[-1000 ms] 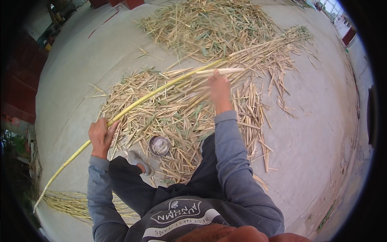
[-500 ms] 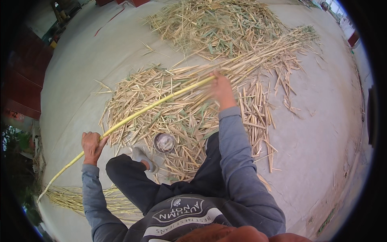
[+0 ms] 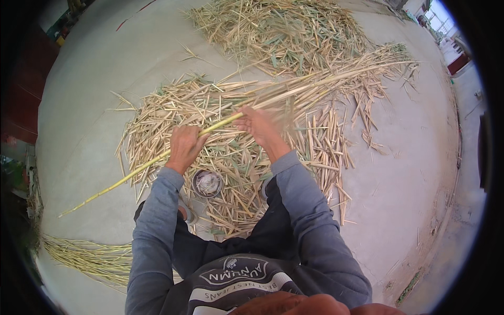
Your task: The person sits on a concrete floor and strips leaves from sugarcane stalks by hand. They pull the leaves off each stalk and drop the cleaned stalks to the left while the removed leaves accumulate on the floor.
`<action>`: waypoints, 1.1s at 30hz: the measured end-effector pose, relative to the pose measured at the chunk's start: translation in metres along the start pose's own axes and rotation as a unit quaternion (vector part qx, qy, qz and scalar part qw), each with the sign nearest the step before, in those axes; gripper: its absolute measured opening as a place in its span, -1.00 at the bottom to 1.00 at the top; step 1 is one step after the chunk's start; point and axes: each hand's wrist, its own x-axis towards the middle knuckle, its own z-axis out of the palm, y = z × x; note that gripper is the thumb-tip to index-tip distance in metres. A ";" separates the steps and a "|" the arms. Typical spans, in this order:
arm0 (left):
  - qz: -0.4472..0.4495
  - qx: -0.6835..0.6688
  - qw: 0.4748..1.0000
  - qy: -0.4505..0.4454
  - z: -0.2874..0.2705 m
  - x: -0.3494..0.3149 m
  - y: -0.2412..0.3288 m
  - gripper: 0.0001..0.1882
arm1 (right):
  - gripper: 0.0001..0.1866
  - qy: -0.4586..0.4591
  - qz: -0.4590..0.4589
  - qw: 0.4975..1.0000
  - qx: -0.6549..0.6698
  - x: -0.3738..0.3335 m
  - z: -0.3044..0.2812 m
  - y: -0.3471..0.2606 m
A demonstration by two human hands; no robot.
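Observation:
A long reed stalk slants across in front of me, bare and yellow-green at its lower left, paler and still sheathed toward the upper right. My left hand is wrapped round its middle. Further up, my right hand has its fingers closed at the stalk, where the bare part meets the pale sheath. A blurred strip of dry husk shows just beyond that hand. Beneath both hands spreads a heap of stripped husks. A round bowl with whitish contents sits by my feet.
A second husk pile lies at the far side. Long unstripped reeds stretch to the upper right. Bare yellow-green stalks lie bundled at the lower left. Grey concrete floor surrounds everything, with a dark red structure at the left edge.
Both hands have come closer together: the left moved up and right, the right moved left and slightly down. The stalk's lower end has risen, and its far part now shows past my right hand.

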 end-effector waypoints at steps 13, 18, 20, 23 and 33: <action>-0.136 -0.204 0.958 -0.147 -0.010 -0.009 -0.047 -0.47 | -0.65 0.013 -0.086 0.992 -0.092 0.008 -0.003 -0.033; -0.069 -0.088 0.993 -0.040 -0.003 -0.011 -0.044 -0.49 | -0.54 0.059 -0.128 0.982 -0.123 0.009 0.007 -0.030; -0.036 -0.030 0.999 0.010 0.005 -0.012 -0.042 -0.50 | -0.52 0.103 -0.141 0.977 -0.119 0.011 0.011 -0.025; -0.021 0.000 1.000 0.022 0.011 -0.013 -0.043 -0.50 | -0.51 0.165 -0.132 0.967 -0.145 0.014 0.014 -0.021; 0.018 0.029 0.994 0.100 0.022 0.008 -0.022 -0.65 | -0.47 0.101 -0.086 0.978 -0.158 0.010 0.046 0.000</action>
